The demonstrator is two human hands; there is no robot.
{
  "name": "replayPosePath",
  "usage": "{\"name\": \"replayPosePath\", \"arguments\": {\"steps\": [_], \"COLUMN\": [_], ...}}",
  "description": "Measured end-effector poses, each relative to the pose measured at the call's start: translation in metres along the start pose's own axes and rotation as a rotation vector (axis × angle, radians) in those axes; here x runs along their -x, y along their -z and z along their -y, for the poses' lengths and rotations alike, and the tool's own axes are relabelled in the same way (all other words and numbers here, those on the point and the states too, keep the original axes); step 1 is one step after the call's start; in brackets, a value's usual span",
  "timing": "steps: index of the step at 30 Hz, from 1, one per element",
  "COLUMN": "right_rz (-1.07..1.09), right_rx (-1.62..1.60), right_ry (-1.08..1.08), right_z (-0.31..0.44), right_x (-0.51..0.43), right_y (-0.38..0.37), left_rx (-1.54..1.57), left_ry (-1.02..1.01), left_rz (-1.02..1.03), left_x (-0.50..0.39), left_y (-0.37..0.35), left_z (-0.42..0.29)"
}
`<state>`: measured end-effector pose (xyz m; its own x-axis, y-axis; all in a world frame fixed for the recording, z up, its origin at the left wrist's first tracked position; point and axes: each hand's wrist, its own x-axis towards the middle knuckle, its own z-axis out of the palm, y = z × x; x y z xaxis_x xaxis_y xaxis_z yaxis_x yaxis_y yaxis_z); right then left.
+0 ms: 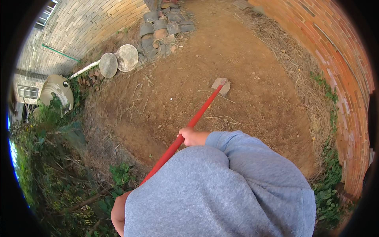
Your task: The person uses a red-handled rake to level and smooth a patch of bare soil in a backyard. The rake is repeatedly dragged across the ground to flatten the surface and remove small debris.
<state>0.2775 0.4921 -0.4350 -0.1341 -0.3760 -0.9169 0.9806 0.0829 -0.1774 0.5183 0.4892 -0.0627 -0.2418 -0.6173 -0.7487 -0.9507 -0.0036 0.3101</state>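
My right hand (186,136) is closed around the red handle (204,107) of a hoe. The handle runs from lower left, beside my torso, out to the upper right. At its far end the dirt-covered hoe blade (226,88) rests on the bare brown soil (189,77). Part of my bent left arm shows at the bottom left, past my grey-blue shirt (183,189). My left hand is out of view, and my body hides the near end of the handle.
Stacked roof tiles (160,26) and two round discs (127,58) lie by a pale brick wall (97,17). Dry straw (299,71) borders an orange brick wall (346,74) on the right. Shrubs (53,177) and a large beige container (56,91) stand left.
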Motion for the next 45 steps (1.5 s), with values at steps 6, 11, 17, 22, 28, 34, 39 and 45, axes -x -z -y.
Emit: {"name": "replayPosePath", "arguments": {"steps": [6,11,17,22,28,34,39,45], "right_rz": [0.057,0.176,0.073,-0.032,0.013,0.018,-0.012,-0.072], "right_rx": [-0.055,-0.075,-0.106,-0.201,-0.257,-0.27,-0.275,-0.305], "right_ry": [0.105,0.252,0.202,-0.001,0.133,0.329,0.213,0.041], "right_z": [0.032,0.094,0.102,0.049,0.061,0.124,0.112,0.063], "right_x": [-0.004,-0.019,-0.022,-0.001,0.005,-0.012,-0.014,0.013], "right_y": [0.012,0.042,0.051,0.04,0.051,0.086,0.091,0.085], "left_rx": [0.015,-0.241,-0.014,-0.064,-0.112,-0.215,-0.201,-0.186], "left_ry": [-0.066,-0.174,-0.161,-0.131,-0.168,-0.253,-0.21,-0.175], "left_rz": [0.024,0.093,0.155,0.093,0.095,0.14,0.158,0.16], "left_x": [-0.024,-0.09,-0.101,-0.05,-0.051,-0.09,-0.088,-0.06], "left_y": [-0.016,-0.045,-0.051,-0.022,-0.036,-0.065,-0.057,-0.031], "left_z": [-0.019,-0.033,-0.046,-0.053,-0.07,-0.087,-0.099,-0.104]}}
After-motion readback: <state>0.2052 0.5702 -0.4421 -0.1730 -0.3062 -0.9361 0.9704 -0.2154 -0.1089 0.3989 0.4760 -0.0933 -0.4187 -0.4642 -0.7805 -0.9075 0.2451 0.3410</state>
